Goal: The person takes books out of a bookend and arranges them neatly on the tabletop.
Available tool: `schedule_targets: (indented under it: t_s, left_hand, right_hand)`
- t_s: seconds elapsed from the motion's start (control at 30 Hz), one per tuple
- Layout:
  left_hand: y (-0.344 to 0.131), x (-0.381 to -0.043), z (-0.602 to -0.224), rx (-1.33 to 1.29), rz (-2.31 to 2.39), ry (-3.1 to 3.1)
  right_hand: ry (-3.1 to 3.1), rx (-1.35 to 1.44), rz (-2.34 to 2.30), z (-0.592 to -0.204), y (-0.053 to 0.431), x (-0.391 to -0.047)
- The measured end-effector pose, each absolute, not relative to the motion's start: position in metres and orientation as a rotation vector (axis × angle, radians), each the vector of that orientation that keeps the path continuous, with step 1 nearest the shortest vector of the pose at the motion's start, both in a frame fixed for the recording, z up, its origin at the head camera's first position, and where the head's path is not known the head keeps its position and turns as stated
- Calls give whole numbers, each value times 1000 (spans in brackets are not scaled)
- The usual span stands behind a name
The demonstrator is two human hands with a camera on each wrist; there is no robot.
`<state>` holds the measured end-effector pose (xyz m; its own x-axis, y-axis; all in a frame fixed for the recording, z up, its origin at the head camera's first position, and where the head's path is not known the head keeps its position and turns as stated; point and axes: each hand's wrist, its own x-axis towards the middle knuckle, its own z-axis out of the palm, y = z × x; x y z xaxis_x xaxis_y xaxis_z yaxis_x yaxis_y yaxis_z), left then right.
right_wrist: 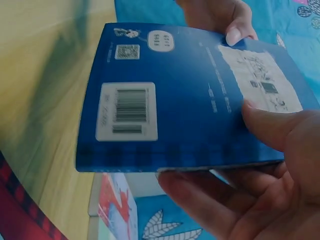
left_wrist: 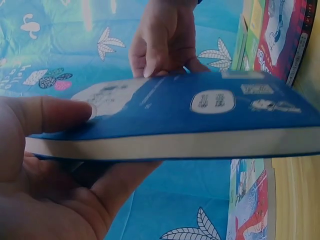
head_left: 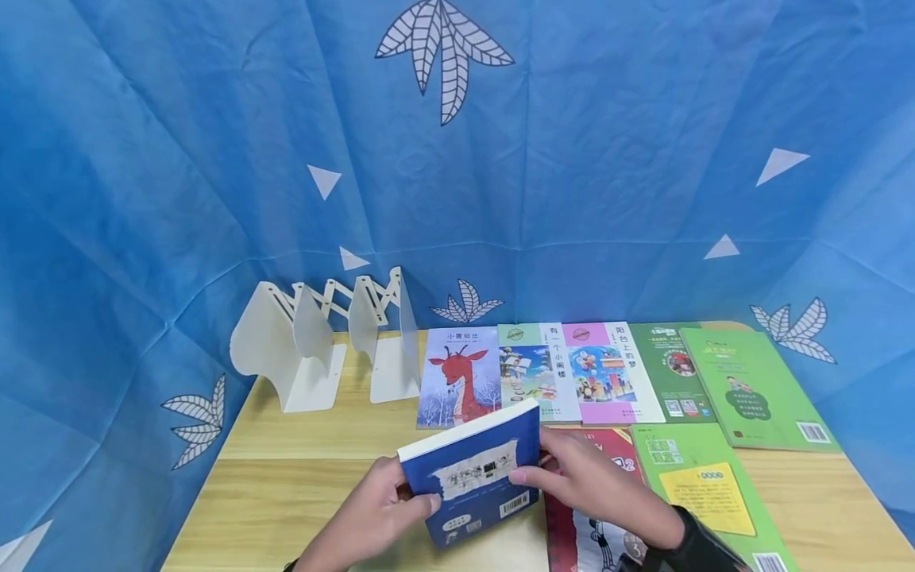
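Observation:
A thick blue book (head_left: pixel 475 485) is held tilted above the near part of the table, its back cover with a barcode (right_wrist: pixel 131 110) facing me. My left hand (head_left: pixel 382 508) grips its left side, thumb on the cover and fingers behind, as the left wrist view also shows along the white page edge (left_wrist: pixel 175 145). On the opposite side my right hand (head_left: pixel 596 481) holds the book, thumb lying over the pale torn-paper picture (right_wrist: pixel 262 82) and fingers underneath. Just right of it lies a red book (head_left: pixel 561 524), partly covered by my right forearm.
A white expanding bookend rack (head_left: pixel 314 381) stands at the back left. Along the back lie a giraffe book (head_left: pixel 457 377), two books with pastel covers (head_left: pixel 532 373) (head_left: pixel 608 373) and two green ones (head_left: pixel 672 373) (head_left: pixel 758 389). Another green book (head_left: pixel 704 477) is nearer. Blue cloth (head_left: pixel 457 199) hangs behind the table.

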<state>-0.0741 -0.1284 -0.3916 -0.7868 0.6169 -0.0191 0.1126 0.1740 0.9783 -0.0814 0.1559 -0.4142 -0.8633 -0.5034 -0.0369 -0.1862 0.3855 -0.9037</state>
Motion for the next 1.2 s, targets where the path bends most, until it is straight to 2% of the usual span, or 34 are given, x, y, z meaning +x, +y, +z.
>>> schedule_targets:
  t_s: [0.3,0.67,1.0,1.2]
  left_hand:
    - [-133,-74,-388,659,1644,2001]
    - [-145,-78,-380,474,1715,2159]
    - [-164,-91,-389,410,1949,2542]
    - [-169,-89,-394,405,1884,2663]
  right_hand:
    - [2259,-690,-1569,-414,151,-77]
    - [2109,-714,-1716,-414,142,-71]
    - [2075,-602,-1759,-435,132,-79]
    - [1897,-467,-1828,-459,128,-83]
